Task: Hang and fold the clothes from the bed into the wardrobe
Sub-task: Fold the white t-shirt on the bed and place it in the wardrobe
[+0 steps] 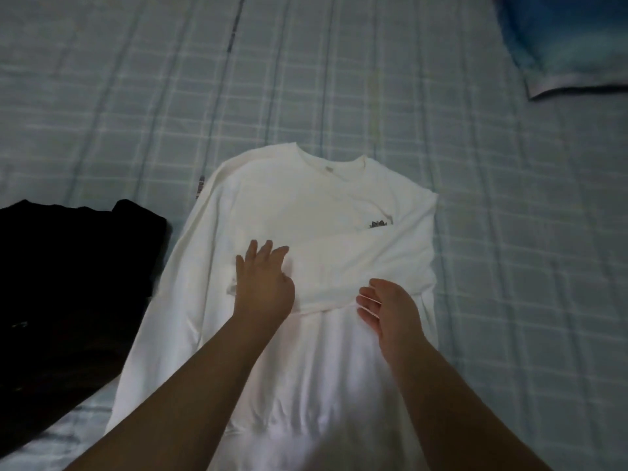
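Checked bedsheet (373, 96) under white sweatshirt (306, 205) (neck label (329, 169) unreadable, small chest print (378, 224)).

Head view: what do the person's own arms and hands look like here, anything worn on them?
Both forearms are bare as far as the frame shows: no sleeve or cuff is visible. The left hand and the right hand wear no gloves, and no watch, bracelet or ring can be seen on either. The picture is dim and a little blurred, so small details could be missed.

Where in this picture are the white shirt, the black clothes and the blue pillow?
white shirt (272, 205): head view, on its chest below the collar.
black clothes (68, 266): head view, middle of the dark pile.
blue pillow (571, 39): head view, on its blue face.
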The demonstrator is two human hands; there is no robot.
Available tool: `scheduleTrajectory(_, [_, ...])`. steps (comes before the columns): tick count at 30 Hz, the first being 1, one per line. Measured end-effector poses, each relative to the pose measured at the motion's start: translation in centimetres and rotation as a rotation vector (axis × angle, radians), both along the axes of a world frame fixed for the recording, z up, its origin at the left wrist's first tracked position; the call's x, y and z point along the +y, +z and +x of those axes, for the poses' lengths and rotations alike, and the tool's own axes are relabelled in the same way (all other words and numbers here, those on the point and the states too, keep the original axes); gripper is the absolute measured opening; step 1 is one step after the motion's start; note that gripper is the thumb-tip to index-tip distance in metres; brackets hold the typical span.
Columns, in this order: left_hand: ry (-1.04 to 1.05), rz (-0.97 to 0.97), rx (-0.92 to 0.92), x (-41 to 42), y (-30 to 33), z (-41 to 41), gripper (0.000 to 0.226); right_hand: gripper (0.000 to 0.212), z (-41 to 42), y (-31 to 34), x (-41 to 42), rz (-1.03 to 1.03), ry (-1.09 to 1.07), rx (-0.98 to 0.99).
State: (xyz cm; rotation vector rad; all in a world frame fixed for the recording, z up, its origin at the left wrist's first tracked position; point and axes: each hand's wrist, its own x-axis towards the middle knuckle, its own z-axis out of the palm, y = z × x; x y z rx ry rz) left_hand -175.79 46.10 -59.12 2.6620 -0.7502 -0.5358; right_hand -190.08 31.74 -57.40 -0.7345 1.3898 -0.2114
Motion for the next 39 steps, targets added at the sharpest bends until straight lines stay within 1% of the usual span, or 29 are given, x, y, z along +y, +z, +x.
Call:
scheduleTrajectory(1, [-0.049, 0.025, -0.048, -1.2, 0.4, -0.2, 0.058, 0.011, -0.6, -0.2, -0.9, -0.037, -0.03, 0.012])
scheduleTrajectory(2, [-0.084, 0.008, -0.08, -2.5, 0.6, -0.4, 0.057, 0.011, -1.3, -0.4, -1.8, -0.07, -0.069, 0.015])
scheduleTrajectory(3, [-0.099, -0.064, -0.067, -3.9, 0.8, -0.5, 0.055, 0.015, -2.1, -0.7, -2.7, -0.1, -0.115, 0.019])
scheduleTrajectory(5, [-0.069, -0.249, 0.087, -6.9, 1.2, -0.8, 0.048, 0.023, -3.9, -1.3, -4.5, -0.151, -0.181, 0.048])
scheduleTrajectory(7, [-0.099, -0.325, 0.208, -10.5, 0.9, -0.9, 0.042, 0.02, -5.5, -2.0, -6.4, -0.17, -0.213, 0.093])
scheduleTrajectory(10, [-0.237, -0.311, 0.325, -16.8, -0.4, -0.9, 0.037, 0.018, -6.7, -3.0, -8.9, -0.111, -0.208, 0.116])
scheduleTrajectory(12, [-0.252, -0.278, 0.419, -21.2, -1.3, -0.9, 0.04, 0.019, -6.8, -3.5, -10.2, -0.074, -0.188, 0.106])
scheduleTrajectory(15, [-0.305, -0.177, 0.401, -26.5, -2.6, -0.6, 0.04, 0.009, -6.3, -4.1, -11.3, -0.058, -0.153, 0.066])
scheduleTrajectory(17, [-0.359, -0.116, 0.351, -28.8, -3.0, -0.2, 0.039, 0.013, -5.9, -4.0, -11.1, -0.012, -0.191, 0.021])
scheduleTrajectory(20, [-0.442, -0.001, 0.297, -30.8, -2.9, 0.4, 0.046, 0.026, -5.7, -3.2, -10.3, 0.078, -0.306, -0.071])
scheduleTrajectory(22, [-0.476, 0.064, 0.282, -31.8, -2.8, 0.7, 0.039, 0.037, -6.0, -2.6, -10.5, 0.114, -0.346, -0.166])
scheduleTrajectory(24, [-0.477, 0.015, 0.307, -32.6, -2.8, 0.9, 0.022, 0.056, -7.1, -3.4, -11.0, 0.118, -0.445, -0.348])
scheduleTrajectory(25, [-0.447, -0.036, 0.361, -33.0, -2.7, 1.0, 0.017, 0.068, -7.8, -4.2, -11.1, 0.123, -0.475, -0.425])
scheduleTrajectory(26, [-0.401, -0.081, 0.422, -33.3, -2.7, 0.9, 0.018, 0.071, -8.3, -4.7, -11.3, 0.227, -0.471, -0.516])
scheduleTrajectory(27, [-0.345, -0.114, 0.478, -33.6, -2.9, 0.9, 0.017, 0.061, -9.1, -5.3, -10.9, 0.219, -0.403, -0.523])
scheduleTrajectory(28, [-0.28, -0.14, 0.532, -33.8, -3.0, 0.9, 0.015, 0.052, -9.8, -6.5, -10.8, 0.009, -0.232, -0.478])
scheduleTrajectory(29, [-0.22, -0.166, 0.58, -33.8, -3.3, 0.8, 0.013, 0.049, -10.4, -6.6, -11.3, -0.132, -0.221, -0.435])
scheduleTrajectory(30, [-0.176, -0.193, 0.623, -33.7, -3.4, 0.8, 0.012, 0.053, -10.0, -6.6, -10.8, -0.005, -0.392, -0.636])
scheduleTrajectory(31, [-0.153, -0.216, 0.649, -33.6, -3.5, 0.9, 0.013, 0.059, -9.9, -6.3, -11.5, 0.082, -0.551, -0.778])
scheduleTrajectory(32, [-0.149, -0.227, 0.65, -33.7, -3.5, 1.0, 0.014, 0.07, -9.5, -6.1, -11.6, 0.18, -0.597, -0.793])
scheduleTrajectory(33, [-0.159, -0.232, 0.632, -33.7, -3.4, 1.1, 0.014, 0.075, -9.4, -5.5, -11.4, 0.158, -0.457, -0.691])
scheduleTrajectory(34, [-0.163, -0.24, 0.623, -33.8, -3.3, 1.2, 0.013, 0.068, -9.0, -4.7, -11.6, 0.004, -0.341, -0.552])
scheduleTrajectory(35, [-0.15, -0.253, 0.635, -34.0, -3.1, 1.3, 0.013, 0.058, -9.2, -4.9, -11.4, -0.215, -0.216, -0.46])
scheduleTrajectory(36, [-0.121, -0.271, 0.666, -34.2, -3.0, 1.4, 0.016, 0.051, -10.3, -5.6, -11.5, -0.262, -0.253, -0.48])
scheduleTrajectory(37, [-0.093, -0.291, 0.7, -34.4, -3.0, 1.6, 0.021, 0.045, -10.6, -6.7, -11.2, -0.122, -0.497, -0.655])
scheduleTrajectory(38, [-0.07, -0.304, 0.726, -34.6, -3.0, 1.8, 0.026, 0.044, -10.1, -6.6, -11.2, -0.013, -0.73, -0.734])
scheduleTrajectory(39, [-0.059, -0.312, 0.744, -34.7, -2.9, 1.9, 0.028, 0.043, -9.5, -6.5, -11.0, 0.019, -0.878, -0.672])
